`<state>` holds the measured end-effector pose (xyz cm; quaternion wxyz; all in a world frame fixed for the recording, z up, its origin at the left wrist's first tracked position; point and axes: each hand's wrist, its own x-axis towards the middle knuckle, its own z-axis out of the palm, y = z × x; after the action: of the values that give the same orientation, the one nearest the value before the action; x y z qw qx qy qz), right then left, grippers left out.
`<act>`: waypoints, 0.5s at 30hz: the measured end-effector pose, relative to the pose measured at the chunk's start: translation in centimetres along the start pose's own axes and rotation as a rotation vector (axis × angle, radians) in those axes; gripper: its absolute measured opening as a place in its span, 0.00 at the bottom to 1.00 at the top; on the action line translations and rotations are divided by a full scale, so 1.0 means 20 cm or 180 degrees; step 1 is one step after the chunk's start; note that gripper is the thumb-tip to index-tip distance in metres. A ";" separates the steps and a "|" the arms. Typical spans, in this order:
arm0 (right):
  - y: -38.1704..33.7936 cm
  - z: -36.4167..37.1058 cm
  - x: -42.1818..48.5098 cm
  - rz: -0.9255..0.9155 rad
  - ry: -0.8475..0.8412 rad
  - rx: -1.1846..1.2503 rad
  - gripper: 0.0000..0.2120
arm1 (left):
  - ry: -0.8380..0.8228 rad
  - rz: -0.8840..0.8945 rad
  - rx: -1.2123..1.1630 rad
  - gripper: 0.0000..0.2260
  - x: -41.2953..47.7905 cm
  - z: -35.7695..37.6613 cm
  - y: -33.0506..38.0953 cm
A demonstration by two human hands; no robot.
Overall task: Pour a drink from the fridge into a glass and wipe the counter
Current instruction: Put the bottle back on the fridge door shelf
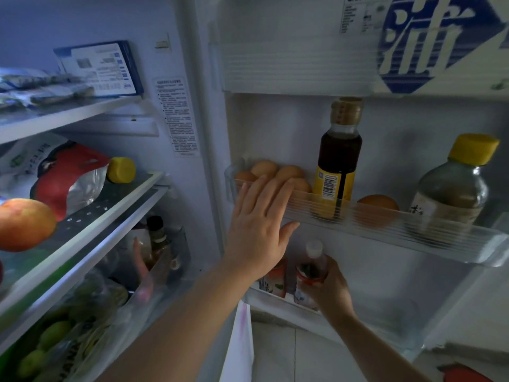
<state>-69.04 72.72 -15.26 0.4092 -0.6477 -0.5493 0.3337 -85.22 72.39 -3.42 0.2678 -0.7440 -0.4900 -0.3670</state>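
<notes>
The fridge stands open in front of me. My right hand (329, 285) is wrapped around a small drink bottle (310, 267) with a white cap and a red label, which stands in the lowest door rack (278, 301). A second red-labelled bottle (276, 277) stands just left of it. My left hand (259, 224) rests flat, fingers spread, against the left end of the clear middle door shelf (413, 230). No glass or cloth is in view.
The middle door shelf holds several eggs (271, 169), a dark sauce bottle (340, 155), an orange (378, 202) and a yellow-capped bottle (457, 188). The main compartment at left has shelves with a peach (24, 223), a red bag (68, 177) and green fruit (55, 333) in the drawer.
</notes>
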 end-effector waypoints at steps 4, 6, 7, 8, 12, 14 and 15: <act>-0.03 -0.02 0.01 0.0124 -0.0125 -0.0032 0.30 | 0.0000 -0.0011 -0.0069 0.28 0.00 0.00 0.00; -0.05 -0.05 0.00 0.0147 -0.0248 -0.0123 0.32 | 0.0002 -0.0017 -0.0083 0.28 -0.01 0.01 0.01; -0.06 -0.06 -0.01 0.0135 -0.0294 -0.0171 0.33 | 0.0003 -0.0026 -0.0083 0.28 -0.01 0.01 0.01; -0.07 -0.08 -0.02 0.0091 -0.0306 -0.0224 0.33 | 0.0004 -0.0035 -0.0077 0.28 -0.01 0.01 0.01; -0.16 -0.14 -0.12 -0.0084 -0.0266 -0.0822 0.39 | -0.0022 -0.0033 -0.0076 0.28 -0.01 0.01 0.01; -0.23 -0.19 -0.19 -0.0139 -0.0178 -0.0942 0.36 | -0.0048 -0.0012 -0.0090 0.28 -0.01 0.01 0.01; -0.27 -0.21 -0.23 -0.0292 -0.0136 -0.1006 0.33 | -0.0062 -0.0006 -0.0103 0.29 0.00 0.00 0.01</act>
<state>-68.42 67.73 -8.66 0.3053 -0.6710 -0.6324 0.2379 -84.97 72.29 -3.53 0.2505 -0.7514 -0.4872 -0.3678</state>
